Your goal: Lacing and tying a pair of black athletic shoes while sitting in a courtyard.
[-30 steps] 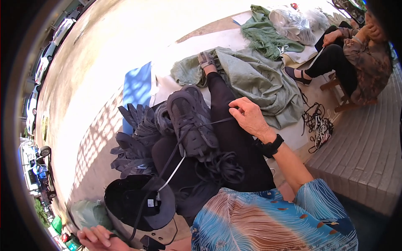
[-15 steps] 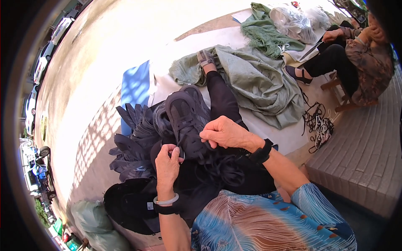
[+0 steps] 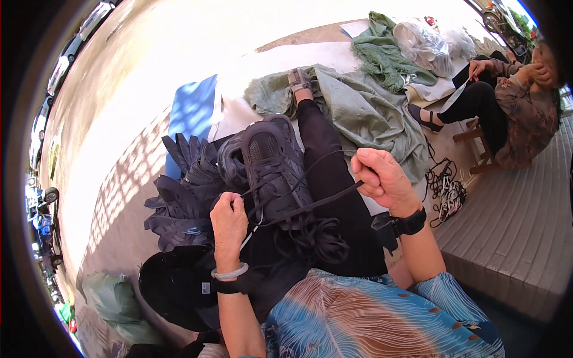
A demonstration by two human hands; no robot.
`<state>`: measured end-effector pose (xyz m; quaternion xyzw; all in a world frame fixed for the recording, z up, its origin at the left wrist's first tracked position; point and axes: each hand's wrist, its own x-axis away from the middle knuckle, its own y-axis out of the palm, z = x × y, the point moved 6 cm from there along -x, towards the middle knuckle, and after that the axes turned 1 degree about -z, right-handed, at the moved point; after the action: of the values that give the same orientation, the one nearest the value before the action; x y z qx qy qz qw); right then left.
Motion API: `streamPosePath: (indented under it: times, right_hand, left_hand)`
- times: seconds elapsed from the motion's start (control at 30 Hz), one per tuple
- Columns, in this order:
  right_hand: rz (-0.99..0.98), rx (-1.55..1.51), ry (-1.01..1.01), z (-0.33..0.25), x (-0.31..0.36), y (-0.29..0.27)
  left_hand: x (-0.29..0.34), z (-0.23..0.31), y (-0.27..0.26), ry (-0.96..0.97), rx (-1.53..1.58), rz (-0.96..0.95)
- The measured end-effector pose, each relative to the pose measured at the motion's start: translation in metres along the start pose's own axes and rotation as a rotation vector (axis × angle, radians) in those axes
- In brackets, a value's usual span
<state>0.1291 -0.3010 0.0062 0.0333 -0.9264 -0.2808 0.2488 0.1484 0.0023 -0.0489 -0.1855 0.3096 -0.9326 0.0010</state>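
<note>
A dark grey lace-up sneaker [image 3: 276, 197] rests on my lap, its toe toward me. My right hand [image 3: 385, 179] is closed on a dark shoelace [image 3: 322, 203], pulled out to the right of the shoe in a loop. Left of the shoe, my left hand [image 3: 229, 222] pinches a dark strand of lace running to the eyelets. Below the left fingers shows a thin pale strip; its kind I cannot make out. A bundle of loose dark laces [image 3: 322, 240] lies on my lap by the toe. Several similar dark shoe uppers [image 3: 197, 167] are piled at the left.
A black cap-like item [image 3: 176, 286] lies by my left forearm. Green cloth [image 3: 370, 119] spreads ahead, beside a blue sheet [image 3: 192, 110]. A co-worker [image 3: 519, 119] sits on a wooden stool [image 3: 477, 143] at the right. Tangled cords [image 3: 446, 191] lie near the grey ribbed surface [image 3: 507, 221].
My right hand has moved right, away from the shoe, drawing the lace out. My left hand has shifted slightly left and down. The co-worker's near hand has moved a little.
</note>
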Motion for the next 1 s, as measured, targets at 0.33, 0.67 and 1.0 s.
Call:
streamPosePath:
  times: [0.33,0.67,1.0]
  right_hand:
    - [0.434,0.449,-0.028,0.038,-0.018,-0.145]
    - [0.204,1.093,-0.447,0.002,-0.031,-0.004]
    - [-0.230,1.979,-0.603,0.092,-0.026,0.093]
  left_hand:
    - [-0.001,0.013,0.001,0.292,-0.370,0.148]
    - [0.010,0.028,-0.003,0.260,-0.283,0.174]
    - [0.010,0.031,0.003,0.371,-0.164,0.120]
